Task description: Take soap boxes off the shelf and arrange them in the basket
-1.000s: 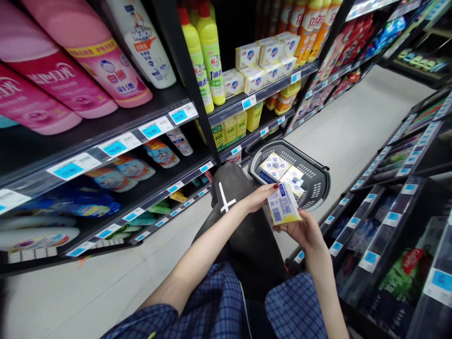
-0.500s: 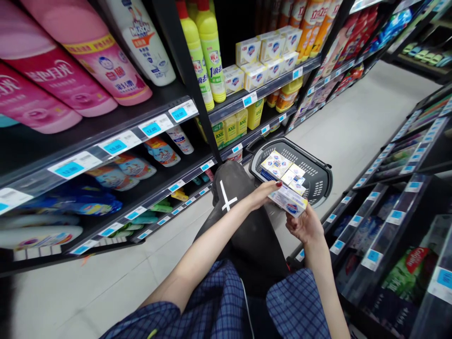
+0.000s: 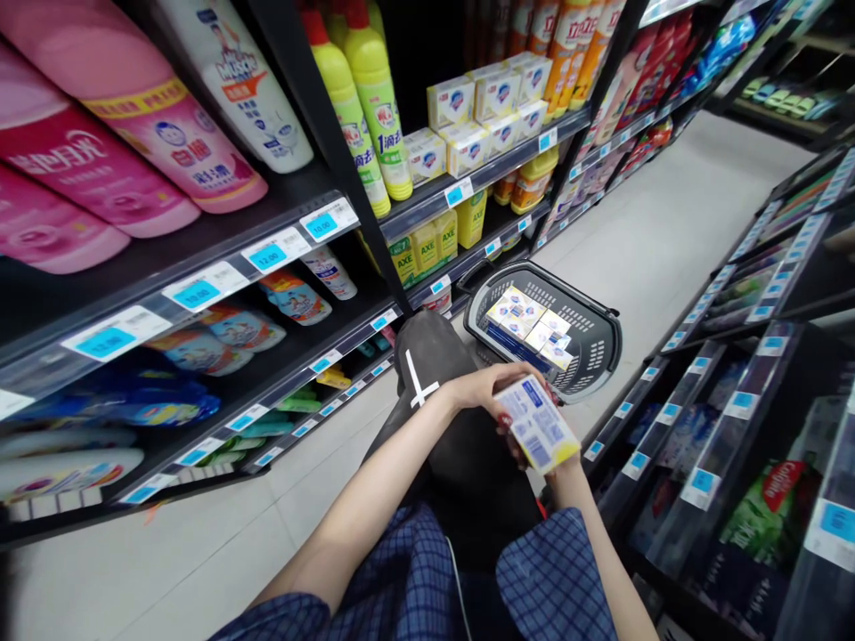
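Observation:
Both my hands hold one yellow-and-white soap box (image 3: 538, 425) over my dark-trousered knee. My left hand (image 3: 482, 385) grips its upper left edge with curled fingers. My right hand (image 3: 517, 442) is under the box and mostly hidden; only red-nailed fingertips show at its lower left side. The box's back, with blue print and a barcode, faces up. Just beyond it a black plastic shopping basket (image 3: 588, 331) stands on the floor with several similar soap boxes (image 3: 527, 319) inside.
On the left, black shelves carry pink detergent bottles (image 3: 166, 133), yellow-green dish-soap bottles (image 3: 364, 98) and stacked soap boxes (image 3: 481, 111). Another dark shelf rack (image 3: 748, 392) with blue price tags stands on the right. A pale tiled aisle (image 3: 661, 240) runs between them.
The soap box has been turned over, from its front face to its printed back, and pulled from near the basket back toward my knee. My right hand slid beneath it.

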Demonstrator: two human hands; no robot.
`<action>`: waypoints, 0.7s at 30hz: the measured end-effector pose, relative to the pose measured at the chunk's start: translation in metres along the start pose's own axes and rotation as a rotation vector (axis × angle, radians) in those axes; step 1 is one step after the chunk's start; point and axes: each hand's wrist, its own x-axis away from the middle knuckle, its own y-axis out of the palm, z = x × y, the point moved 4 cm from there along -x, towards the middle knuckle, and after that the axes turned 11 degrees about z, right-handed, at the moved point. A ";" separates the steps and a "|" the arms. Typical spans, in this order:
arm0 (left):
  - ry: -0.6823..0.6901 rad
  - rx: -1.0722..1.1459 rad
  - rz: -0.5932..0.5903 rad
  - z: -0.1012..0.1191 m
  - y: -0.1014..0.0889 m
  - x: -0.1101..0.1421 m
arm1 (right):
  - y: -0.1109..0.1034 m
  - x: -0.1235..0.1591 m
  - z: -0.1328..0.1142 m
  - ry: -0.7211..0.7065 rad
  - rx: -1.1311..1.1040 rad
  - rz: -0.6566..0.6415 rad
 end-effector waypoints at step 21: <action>-0.431 -0.856 0.856 -0.004 -0.262 -0.254 | -0.278 -0.158 -0.144 -0.498 0.570 1.422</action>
